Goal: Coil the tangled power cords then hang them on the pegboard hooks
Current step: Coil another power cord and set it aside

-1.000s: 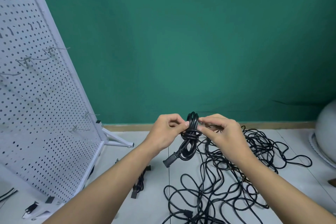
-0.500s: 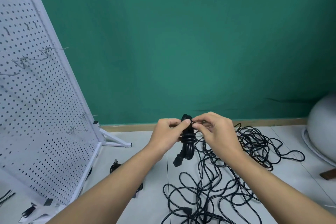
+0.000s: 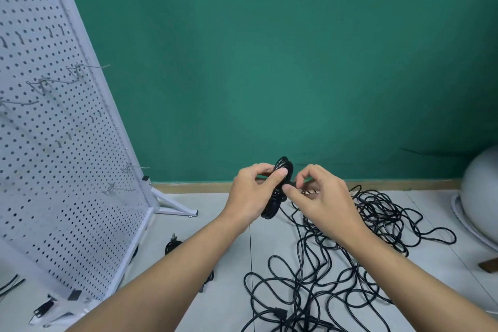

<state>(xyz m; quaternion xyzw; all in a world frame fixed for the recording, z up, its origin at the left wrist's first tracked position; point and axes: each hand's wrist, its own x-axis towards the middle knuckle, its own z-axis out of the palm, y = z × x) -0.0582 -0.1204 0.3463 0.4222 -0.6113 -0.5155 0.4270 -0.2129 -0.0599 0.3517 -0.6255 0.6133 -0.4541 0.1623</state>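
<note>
We have one cord bundle (image 3: 283, 166) gripped in our left hand (image 3: 250, 194) above the floor (image 3: 229, 296), our right hand (image 3: 322, 198) pinching what seems its loose end, while the tangled pile (image 3: 350, 256) beneath lies uncoiled and the pegboard hooks (image 3: 90, 67) in view carry nothing yet.

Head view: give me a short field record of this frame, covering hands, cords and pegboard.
left hand: grips the coiled cord around its middle
right hand: pinches a strand at the coil's waist
coiled cord: black, held above the floor, not yet hung
loose cords: black tangle on the floor, below and right of the hands
pegboard: white, standing at left
hooks: the visible ones carry nothing
</note>
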